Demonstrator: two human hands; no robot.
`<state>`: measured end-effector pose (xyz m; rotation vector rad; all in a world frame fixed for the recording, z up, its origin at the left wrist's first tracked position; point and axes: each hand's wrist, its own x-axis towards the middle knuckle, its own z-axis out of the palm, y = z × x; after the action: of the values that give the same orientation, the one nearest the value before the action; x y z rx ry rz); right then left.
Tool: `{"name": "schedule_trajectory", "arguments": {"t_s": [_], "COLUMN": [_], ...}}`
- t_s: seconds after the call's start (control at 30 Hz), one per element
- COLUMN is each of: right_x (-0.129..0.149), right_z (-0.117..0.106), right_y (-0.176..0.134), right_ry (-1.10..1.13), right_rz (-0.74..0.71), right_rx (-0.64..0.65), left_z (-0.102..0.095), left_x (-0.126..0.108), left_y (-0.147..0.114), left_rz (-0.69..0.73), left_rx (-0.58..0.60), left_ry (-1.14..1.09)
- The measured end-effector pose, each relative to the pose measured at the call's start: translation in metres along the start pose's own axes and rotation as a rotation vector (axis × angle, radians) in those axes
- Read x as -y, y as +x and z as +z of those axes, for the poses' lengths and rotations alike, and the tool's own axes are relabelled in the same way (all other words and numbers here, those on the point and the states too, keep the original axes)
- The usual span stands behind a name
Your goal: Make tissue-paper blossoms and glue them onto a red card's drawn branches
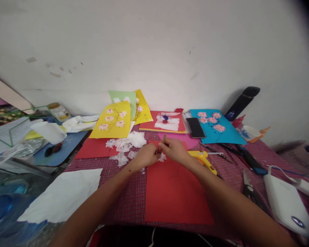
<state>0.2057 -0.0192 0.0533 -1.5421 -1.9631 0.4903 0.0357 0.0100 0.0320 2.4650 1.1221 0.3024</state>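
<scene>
Both my hands meet over the upper part of a red paper sheet (170, 195). My right hand (174, 149) is closed around a short brown stick (164, 138), whose top end pokes up past the fingers. Touching or nearly touching it, my left hand (149, 154) has its fingertips pinched together; what is between them is hidden. Just beneath the fingers shows a scrap of white tissue paper (162, 157). Crumpled white tissue pieces (136, 139) lie in a heap left of my hands. Close to my right forearm is a yellow hot glue gun (202, 157).
Flower pictures on yellow paper (114, 120) and blue paper (218, 132) stand or lie behind. A phone (195, 127), scissors (248, 187), a cutter knife (252, 159) and a white power bank (287, 202) are to the right. White paper (64, 195) overhangs the left edge.
</scene>
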Motion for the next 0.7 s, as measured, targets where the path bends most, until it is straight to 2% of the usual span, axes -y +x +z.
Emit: {"name": "schedule_trajectory", "arguments": {"t_s": [0.33, 0.53, 0.7], "right_x": [0.0021, 0.0044, 0.0047], "right_z": [0.0015, 0.0009, 0.002], "right_y": [-0.0019, -0.0029, -0.0037], "right_ry": [0.008, 0.003, 0.004], "right_rz": [0.062, 0.059, 0.058], "right_rx": [-0.048, -0.069, -0.074], "left_z": [0.0011, 0.0014, 0.0016], "left_x": [0.0027, 0.004, 0.0047], "left_y": [0.0007, -0.0011, -0.0022], "left_rz": [0.026, 0.007, 0.034], "left_rx": [-0.009, -0.085, -0.056], "left_ry": [-0.005, 0.069, 0.031]}}
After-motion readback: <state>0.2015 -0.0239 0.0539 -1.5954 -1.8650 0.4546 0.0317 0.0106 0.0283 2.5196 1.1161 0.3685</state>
